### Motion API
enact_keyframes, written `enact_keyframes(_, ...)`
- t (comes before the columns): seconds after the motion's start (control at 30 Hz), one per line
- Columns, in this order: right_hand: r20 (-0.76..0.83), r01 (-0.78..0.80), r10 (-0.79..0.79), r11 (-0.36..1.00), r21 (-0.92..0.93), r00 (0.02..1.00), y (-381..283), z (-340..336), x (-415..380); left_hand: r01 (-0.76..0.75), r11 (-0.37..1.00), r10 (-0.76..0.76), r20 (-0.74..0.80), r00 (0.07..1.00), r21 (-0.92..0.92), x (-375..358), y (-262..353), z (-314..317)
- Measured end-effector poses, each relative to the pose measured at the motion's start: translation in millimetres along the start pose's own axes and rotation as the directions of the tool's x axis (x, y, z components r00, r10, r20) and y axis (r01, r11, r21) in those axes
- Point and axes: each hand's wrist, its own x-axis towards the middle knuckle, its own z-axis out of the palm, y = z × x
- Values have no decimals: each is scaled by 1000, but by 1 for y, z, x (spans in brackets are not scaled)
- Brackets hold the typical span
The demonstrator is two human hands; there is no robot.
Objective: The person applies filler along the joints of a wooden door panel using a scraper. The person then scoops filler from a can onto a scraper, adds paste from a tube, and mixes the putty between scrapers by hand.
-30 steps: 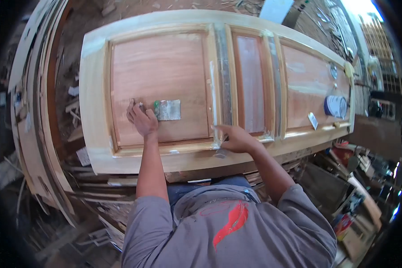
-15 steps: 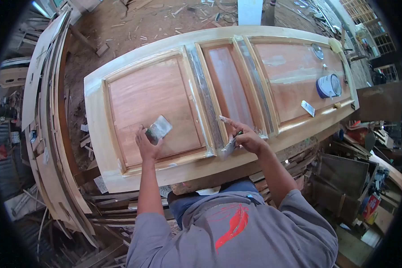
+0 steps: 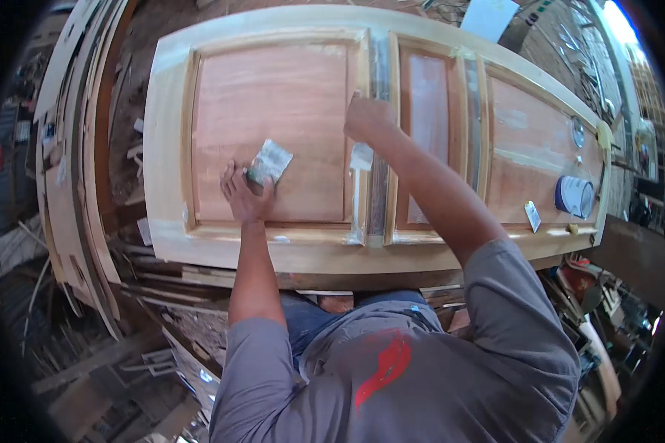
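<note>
A pale wooden panelled door (image 3: pixel 168 166) lies flat in front of me. My left hand (image 3: pixel 247 192) is over its left panel, fingers wrapped round a putty knife with a green handle and a wide, smeared blade (image 3: pixel 275 158). My right hand (image 3: pixel 369 120) is closed above the upright moulding at that panel's right side. From it a second putty knife (image 3: pixel 361 156) points back toward me, its pale blade over the moulding; its handle is hidden in the fist. White filler (image 3: pixel 357 203) streaks the moulding just below this blade.
On the door's right panel stand an opened tin (image 3: pixel 575 197), a round lid (image 3: pixel 578 131) and a white tube (image 3: pixel 532 215). Long boards (image 3: pixel 77 155) lean at the left. Wood scraps (image 3: pixel 177 280) are piled under the door's near edge.
My right hand has moved with its putty knife from the door's near edge up along the moulding. The left hand still holds its knife over the left panel. My view has shifted.
</note>
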Motion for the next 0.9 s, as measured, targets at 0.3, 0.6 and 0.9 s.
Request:
enact_keyframes(0.3, 67, 79, -60, 944, -321, 996, -32, 32, -11, -2, 1000, 2, -2, 1000, -12, 5, 6, -5)
enact_keyframes(0.6, 36, 2, 8, 959, -284, 999, -58, 85, -74, 0, 999, 0, -16, 1000, -40, 2, 0, -4)
enact_keyframes(0.9, 120, -61, 86, 979, -195, 989, -80, 101, -117, 40, 999, -40, 7, 999, -32, -2, -4, -6)
